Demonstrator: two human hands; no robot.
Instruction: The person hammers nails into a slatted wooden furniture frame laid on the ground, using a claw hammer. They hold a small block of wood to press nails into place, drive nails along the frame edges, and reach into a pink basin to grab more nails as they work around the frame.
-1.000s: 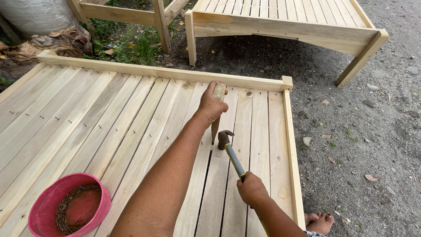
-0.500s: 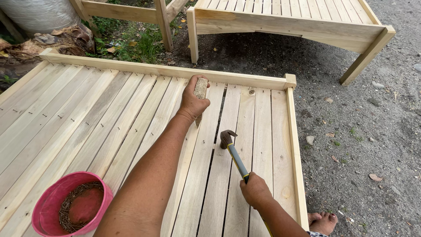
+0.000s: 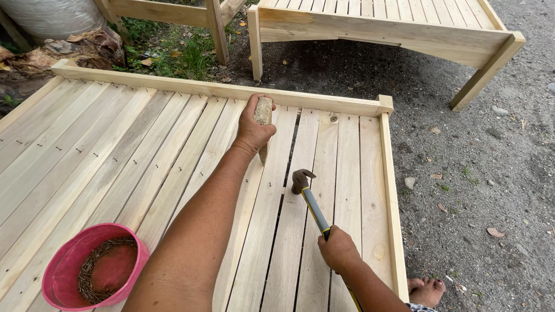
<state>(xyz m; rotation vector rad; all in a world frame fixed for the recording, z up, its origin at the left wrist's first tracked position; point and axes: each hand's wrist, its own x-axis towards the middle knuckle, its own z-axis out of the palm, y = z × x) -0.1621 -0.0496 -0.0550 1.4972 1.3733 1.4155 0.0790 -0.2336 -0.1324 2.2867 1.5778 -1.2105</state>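
Note:
My left hand (image 3: 254, 128) grips a short wooden block (image 3: 264, 124) held upright, its lower end reaching down between two slats of the pale slatted wooden panel (image 3: 144, 156) near the far rail. My right hand (image 3: 338, 249) holds a claw hammer (image 3: 306, 193) by its grey and yellow handle. The hammer's head rests on or just above a slat, to the right of the block and apart from it. Rows of small nails show in the slats.
A pink bowl (image 3: 63, 289) full of nails sits on the panel at bottom left. A second wooden frame on legs (image 3: 404, 29) stands beyond on gravel ground. My bare foot (image 3: 428, 289) is by the panel's right rail. Grass and a tarp lie at top left.
My left hand with the block has shifted slightly left and farther along the slats toward the far rail. The hammer hand has stayed almost where it was.

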